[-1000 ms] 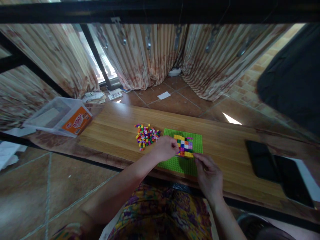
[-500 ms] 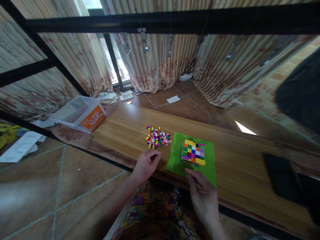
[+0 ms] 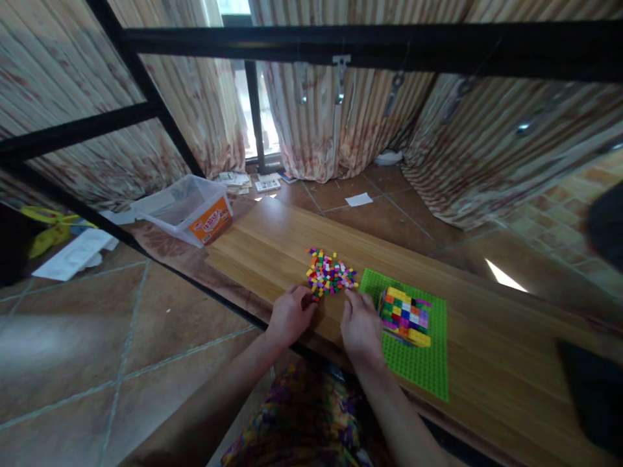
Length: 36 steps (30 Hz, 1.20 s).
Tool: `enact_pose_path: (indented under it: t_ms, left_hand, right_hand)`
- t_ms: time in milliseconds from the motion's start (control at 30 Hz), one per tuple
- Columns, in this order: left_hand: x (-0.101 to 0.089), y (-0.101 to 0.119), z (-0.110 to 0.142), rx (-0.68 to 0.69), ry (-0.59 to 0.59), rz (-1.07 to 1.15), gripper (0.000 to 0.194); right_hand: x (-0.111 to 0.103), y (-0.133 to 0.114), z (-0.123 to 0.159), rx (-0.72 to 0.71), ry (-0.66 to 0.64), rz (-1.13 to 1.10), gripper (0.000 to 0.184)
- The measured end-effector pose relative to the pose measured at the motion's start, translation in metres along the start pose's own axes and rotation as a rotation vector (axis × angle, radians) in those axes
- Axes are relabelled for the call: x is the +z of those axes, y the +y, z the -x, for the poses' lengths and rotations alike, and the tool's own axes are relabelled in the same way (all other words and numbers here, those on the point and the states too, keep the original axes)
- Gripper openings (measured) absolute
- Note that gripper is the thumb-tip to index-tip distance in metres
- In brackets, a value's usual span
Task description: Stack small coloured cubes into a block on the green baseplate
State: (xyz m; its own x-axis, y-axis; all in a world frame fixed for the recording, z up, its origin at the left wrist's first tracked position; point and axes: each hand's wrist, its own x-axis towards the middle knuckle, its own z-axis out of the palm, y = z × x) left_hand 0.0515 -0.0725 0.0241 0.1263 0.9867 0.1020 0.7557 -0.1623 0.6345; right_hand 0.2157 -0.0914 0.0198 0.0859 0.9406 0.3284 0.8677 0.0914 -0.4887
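A loose pile of small colourful toy bricks point(image 3: 329, 272) lies on the wooden tabletop. At its near left edge is my left hand point(image 3: 292, 316), fingers curled together beside a few bricks; what they pinch is too small to make out. My right hand point(image 3: 363, 327) reaches to the pile's lower right side with thumb and fingertips drawn together, and anything between them is hidden. Right of that hand, a multicoloured block of built-up bricks point(image 3: 405, 316) stands on a green studded baseplate point(image 3: 418, 370). My right hand covers part of the plate's left edge.
A clear plastic bin point(image 3: 182, 211) with an orange label stands at the table's far left end. A dark flat object point(image 3: 591, 389) lies at the right. Black metal bars point(image 3: 272, 42) cross the view above the wooden table point(image 3: 272, 240).
My right hand has moved left from the baseplate's front to the brick pile. My left hand has come closer to the pile's near edge. The view has shifted left.
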Motion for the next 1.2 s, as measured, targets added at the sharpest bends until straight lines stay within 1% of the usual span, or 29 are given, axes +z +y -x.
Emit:
enact_pose_path:
  t_ms: [100, 200, 333, 433, 533, 600, 667, 767, 833, 933, 1033, 1133, 1200]
  left_hand:
    - [0.0, -0.001, 0.0, -0.01, -0.009, -0.011, 0.012]
    - [0.0, -0.002, -0.002, -0.013, -0.023, -0.008, 0.012]
    - [0.0, -0.004, -0.005, -0.018, -0.019, -0.014, 0.01]
    - [0.002, -0.006, -0.006, -0.005, -0.009, -0.014, 0.009]
    - [0.003, -0.007, -0.006, 0.0, 0.008, -0.015, 0.01]
    - [0.004, -0.008, -0.006, 0.004, 0.017, -0.023, 0.01]
    - [0.004, -0.008, -0.007, 0.018, 0.02, -0.036, 0.008]
    - [0.005, -0.009, -0.007, 0.041, 0.025, -0.049, 0.01]
    - [0.005, -0.01, -0.008, 0.054, 0.038, -0.049, 0.014]
    - [0.006, -0.011, -0.008, 0.077, 0.064, -0.051, 0.018]
    - [0.007, -0.013, -0.009, 0.092, 0.084, -0.058, 0.02]
    - [0.007, -0.013, -0.009, 0.098, 0.096, -0.059, 0.021]
    - [0.007, -0.013, -0.009, 0.093, 0.095, -0.06, 0.023]
  right_hand:
    - [0.005, -0.003, -0.015, 0.081, -0.012, 0.096, 0.033]
    - [0.01, -0.003, -0.024, 0.141, -0.05, 0.172, 0.029]
    - [0.015, -0.002, -0.028, 0.111, -0.083, 0.204, 0.025]
    - [0.011, -0.002, -0.022, 0.082, -0.069, 0.126, 0.023]
    - [-0.003, -0.006, -0.005, 0.041, -0.076, -0.063, 0.022]
    - [-0.017, -0.007, 0.011, 0.033, -0.086, -0.206, 0.019]
    - [-0.034, -0.006, 0.028, 0.056, -0.07, -0.321, 0.017]
    - [-0.06, 0.006, 0.047, 0.116, 0.004, -0.399, 0.017]
    - [-0.077, 0.021, 0.052, 0.171, 0.059, -0.406, 0.02]
    - [-0.099, 0.048, 0.042, 0.216, 0.117, -0.363, 0.022]
    - [-0.113, 0.071, 0.018, 0.154, 0.165, -0.221, 0.024]
    - [-0.118, 0.083, -0.011, 0.026, 0.111, -0.08, 0.027]
    - [-0.117, 0.086, -0.027, -0.065, 0.046, -0.005, 0.029]
